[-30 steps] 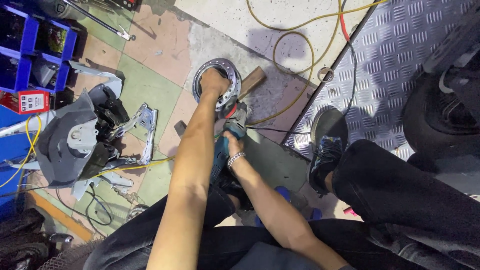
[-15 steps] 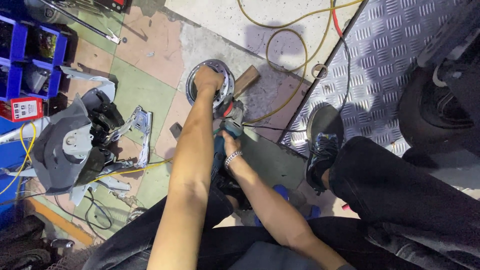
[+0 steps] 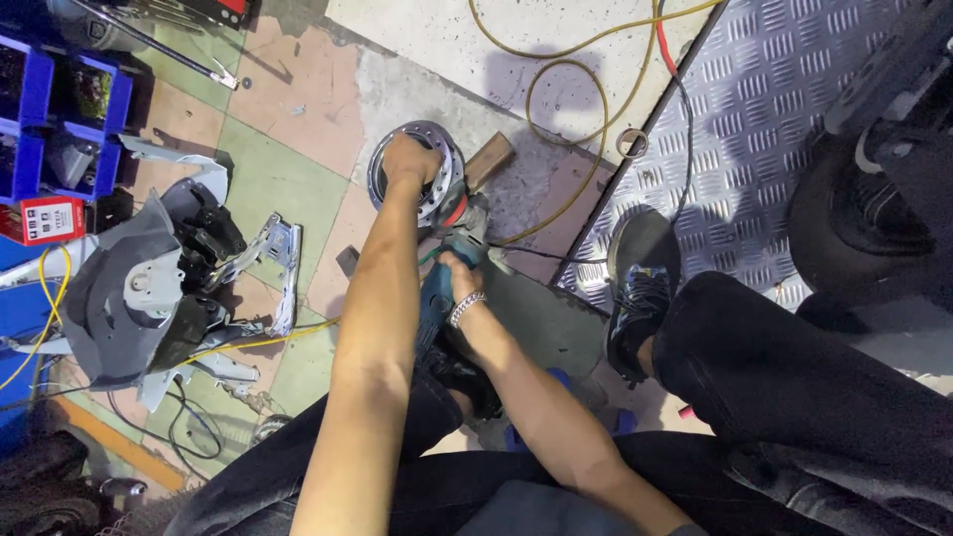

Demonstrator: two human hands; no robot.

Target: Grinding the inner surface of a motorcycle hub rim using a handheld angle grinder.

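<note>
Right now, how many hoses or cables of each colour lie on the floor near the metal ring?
Yellow hose: 1
Red hose: 1
Black cable: 1
Total: 3
The left hand presses on the metal ring; the right hand holds the teal grinder.

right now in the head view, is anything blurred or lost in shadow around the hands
Head view: left hand on the metal disc is sharp and evenly lit; right hand on the teal grinder is slightly soft, its grip partly shaded by the forearm; the tread plate shows mild glare; bottom left corner is dark.
</note>
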